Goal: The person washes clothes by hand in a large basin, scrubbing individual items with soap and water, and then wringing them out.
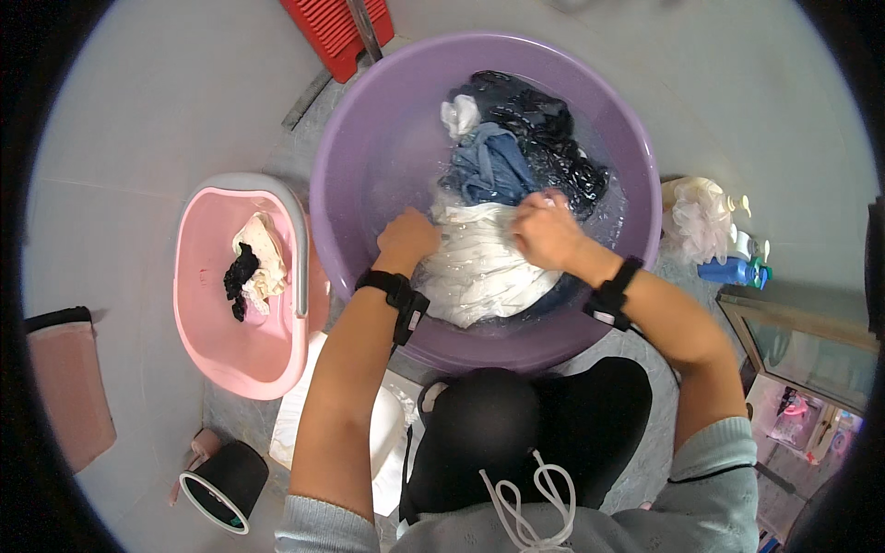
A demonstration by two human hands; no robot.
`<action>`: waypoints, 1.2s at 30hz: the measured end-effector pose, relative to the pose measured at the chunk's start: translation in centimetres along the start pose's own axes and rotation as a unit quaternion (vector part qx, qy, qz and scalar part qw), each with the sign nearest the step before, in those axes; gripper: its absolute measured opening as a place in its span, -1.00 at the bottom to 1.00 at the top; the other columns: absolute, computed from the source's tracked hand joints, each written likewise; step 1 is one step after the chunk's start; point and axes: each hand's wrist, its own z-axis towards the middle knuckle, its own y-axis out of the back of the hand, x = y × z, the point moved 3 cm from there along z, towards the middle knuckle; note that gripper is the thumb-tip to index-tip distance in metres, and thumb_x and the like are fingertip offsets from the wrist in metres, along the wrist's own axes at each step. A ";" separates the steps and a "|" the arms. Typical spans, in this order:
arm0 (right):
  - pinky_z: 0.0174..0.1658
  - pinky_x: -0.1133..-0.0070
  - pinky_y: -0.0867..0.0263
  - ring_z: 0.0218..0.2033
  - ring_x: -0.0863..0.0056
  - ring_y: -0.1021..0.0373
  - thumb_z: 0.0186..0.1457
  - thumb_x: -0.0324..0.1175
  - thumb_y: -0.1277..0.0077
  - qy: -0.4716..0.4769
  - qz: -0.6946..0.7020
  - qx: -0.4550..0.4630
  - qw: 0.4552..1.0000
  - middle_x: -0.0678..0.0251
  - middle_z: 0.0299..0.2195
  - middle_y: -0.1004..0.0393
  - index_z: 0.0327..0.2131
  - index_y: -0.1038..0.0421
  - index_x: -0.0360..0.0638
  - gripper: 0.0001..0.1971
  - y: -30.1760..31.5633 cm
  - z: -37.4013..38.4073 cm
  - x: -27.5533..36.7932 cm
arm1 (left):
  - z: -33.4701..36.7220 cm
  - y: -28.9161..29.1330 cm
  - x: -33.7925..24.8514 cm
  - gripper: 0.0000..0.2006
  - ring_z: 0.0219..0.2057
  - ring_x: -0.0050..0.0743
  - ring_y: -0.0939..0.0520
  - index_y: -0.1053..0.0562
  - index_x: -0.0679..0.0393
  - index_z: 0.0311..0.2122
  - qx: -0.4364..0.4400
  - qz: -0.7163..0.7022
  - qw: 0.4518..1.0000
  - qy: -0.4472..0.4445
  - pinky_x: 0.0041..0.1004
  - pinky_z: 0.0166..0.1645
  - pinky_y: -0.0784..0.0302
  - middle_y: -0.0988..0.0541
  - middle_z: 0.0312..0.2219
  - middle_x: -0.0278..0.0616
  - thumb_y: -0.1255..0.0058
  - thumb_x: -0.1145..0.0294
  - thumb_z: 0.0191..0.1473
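Observation:
A white garment (484, 267) with gathered folds lies spread in a large purple basin (346, 184) of water. My left hand (408, 238) is closed at its left edge, fingers curled on the cloth. Across from it, my right hand (544, 229) grips the garment's upper right edge. Just beyond the white cloth are a blue denim piece (493, 166), a small white cloth (460, 117) and wet black clothing (539, 120). Part of the garment's underside is hidden by water and folds.
To the left stands a pink basket (189, 286) with cream and black clothes inside. A black bin (235, 479) is at lower left. A red washboard (341, 37) leans behind the basin. Bottles (733, 271) and a mesh bath puff (698, 221) sit at right.

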 end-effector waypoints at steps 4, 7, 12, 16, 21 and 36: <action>0.16 0.19 0.09 0.15 0.27 -0.01 -0.04 -0.26 0.06 0.050 0.087 -0.004 0.995 0.26 0.09 -0.17 0.08 -0.17 0.06 -0.47 -5.3 4.2 1.3 | 2.1 -2.0 0.3 -0.60 -0.07 0.01 -0.46 -0.44 0.21 -0.14 -0.002 0.040 0.999 -0.027 -0.21 -0.04 -0.38 -0.46 -0.13 0.04 0.06 0.21 -0.09; 0.24 0.29 0.44 0.25 0.31 0.25 -0.12 0.00 -0.07 0.003 0.000 0.049 0.999 0.24 0.21 0.10 0.18 0.05 0.07 -0.20 -7.7 2.6 -0.6 | 2.1 -1.9 0.7 -0.61 -0.09 0.03 -0.47 -0.46 0.22 -0.18 0.094 0.130 0.985 -0.072 -0.20 -0.06 -0.40 -0.47 -0.15 0.06 0.04 0.20 -0.10; 0.20 0.10 0.46 0.25 0.27 0.26 -0.07 0.31 0.24 -0.086 -0.049 0.121 0.988 0.23 0.21 0.11 0.17 0.04 -0.03 -0.16 -8.4 -1.0 -2.9 | 1.6 1.2 2.0 -0.68 -0.15 0.04 -0.50 -0.49 0.22 -0.27 0.022 0.090 0.993 -0.074 -0.24 -0.08 -0.42 -0.47 -0.17 0.07 0.00 0.25 -0.14; 0.12 -0.11 0.44 0.22 0.21 0.14 -0.07 0.36 0.33 -0.144 -0.043 0.269 0.951 0.15 0.16 -0.01 0.12 -0.11 -0.10 -0.17 -3.7 -3.0 -2.1 | -2.4 5.1 0.1 -0.75 -0.39 -0.07 -0.54 -0.51 0.22 -0.37 -0.083 -0.076 0.968 -0.225 -0.33 -0.26 -0.42 -0.54 -0.43 0.01 0.02 0.24 -0.06; -0.04 0.37 -0.22 -0.11 0.18 -0.32 -0.04 0.01 0.04 -0.202 0.141 0.018 0.969 0.07 -0.16 -0.38 -0.13 -0.35 -0.17 -0.50 -0.9 -3.2 -3.6 | -5.4 7.9 -1.5 -0.78 -0.44 -0.29 -0.49 -0.48 0.26 -0.36 -0.156 -0.154 0.910 -0.351 -0.40 -0.29 -0.37 -0.52 -0.46 -0.12 0.01 0.30 -0.01; -0.03 0.19 -0.03 -0.11 0.38 -0.18 -0.16 -0.25 -0.04 0.124 -0.068 -0.099 0.985 0.42 -0.24 -0.39 -0.40 -0.47 0.03 -0.83 -4.6 -8.1 -2.8 | -9.3 -1.6 -1.5 -0.66 -0.32 -0.05 -0.51 -0.46 0.15 -0.26 0.224 0.157 0.892 -0.359 -0.25 -0.25 -0.40 -0.53 -0.38 -0.07 -0.15 0.27 -0.20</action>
